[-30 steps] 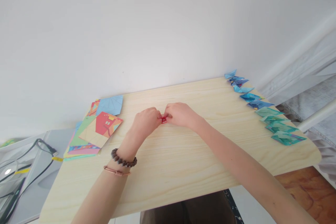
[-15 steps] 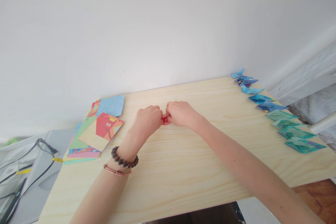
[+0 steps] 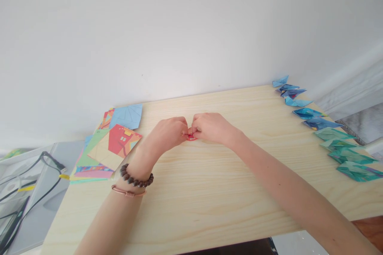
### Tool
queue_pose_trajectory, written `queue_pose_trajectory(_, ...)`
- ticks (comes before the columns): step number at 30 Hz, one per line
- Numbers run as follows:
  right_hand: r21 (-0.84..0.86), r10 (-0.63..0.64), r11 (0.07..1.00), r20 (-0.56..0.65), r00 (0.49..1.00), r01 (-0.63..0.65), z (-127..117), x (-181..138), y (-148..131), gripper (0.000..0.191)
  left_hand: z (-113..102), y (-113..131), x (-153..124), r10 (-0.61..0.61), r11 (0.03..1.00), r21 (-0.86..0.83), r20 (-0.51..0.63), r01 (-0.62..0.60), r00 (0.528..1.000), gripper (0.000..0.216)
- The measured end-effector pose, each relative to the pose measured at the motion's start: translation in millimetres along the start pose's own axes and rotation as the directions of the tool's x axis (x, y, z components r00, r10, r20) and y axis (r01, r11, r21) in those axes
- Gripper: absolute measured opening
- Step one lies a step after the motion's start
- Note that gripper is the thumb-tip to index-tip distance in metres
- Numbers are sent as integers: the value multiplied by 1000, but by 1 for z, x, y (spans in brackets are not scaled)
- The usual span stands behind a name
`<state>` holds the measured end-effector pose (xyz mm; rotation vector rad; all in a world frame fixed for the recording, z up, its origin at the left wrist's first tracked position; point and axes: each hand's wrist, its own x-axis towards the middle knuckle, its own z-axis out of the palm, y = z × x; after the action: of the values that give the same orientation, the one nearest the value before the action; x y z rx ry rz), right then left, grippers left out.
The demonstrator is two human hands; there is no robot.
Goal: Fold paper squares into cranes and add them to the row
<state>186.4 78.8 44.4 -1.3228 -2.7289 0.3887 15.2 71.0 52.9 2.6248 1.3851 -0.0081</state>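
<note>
Between my hands, over the middle of the wooden table [image 3: 191, 191], is a small red piece of folded paper [image 3: 191, 137], mostly covered by my fingers. My left hand [image 3: 170, 132] pinches its left side, and my right hand [image 3: 211, 127] pinches its right side. Both sets of fingertips are curled close together, so the paper's full shape is hidden. A beaded bracelet and a copper-coloured bangle circle my left wrist.
Patterned paper sheets [image 3: 98, 155] lie overlapping at the table's left. Along the right edge runs a row of several folded paper boats [image 3: 335, 133], blue to green. Left of the table, cables [image 3: 44, 159] lie over a grey surface. A white wall stands behind.
My fingers have drawn in over the red paper, and less of it shows. The view has shifted slightly, so the boats appear further right.
</note>
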Motion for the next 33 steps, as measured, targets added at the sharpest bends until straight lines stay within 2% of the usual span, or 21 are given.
queue_pose_trajectory(6,47,-6,999,-6,1000,6,2,1,4,15,-2,1,-2,14,1000,2,-19,-14,1000,19)
queue_pose_trajectory(12,2,-54,999,5,999,54,-4,-1,3,18,-1,-5,-2,38,999,-17,-22,-38,999,17)
queue_pose_trajectory(17,5,-34,999,15,999,34,-5,0,1,18,2,-10,-1,37,998,-48,-9,-37,999,16)
queue_pose_trajectory(23,-36,-51,998,51,997,52,-11,-1,-4,23,-1,-5,-2,58,998,-28,16,-58,998,20)
queue_pose_trajectory(33,13,-52,999,-6,999,52,-1,2,1,20,6,-14,1,113,983,-138,-48,-119,992,18)
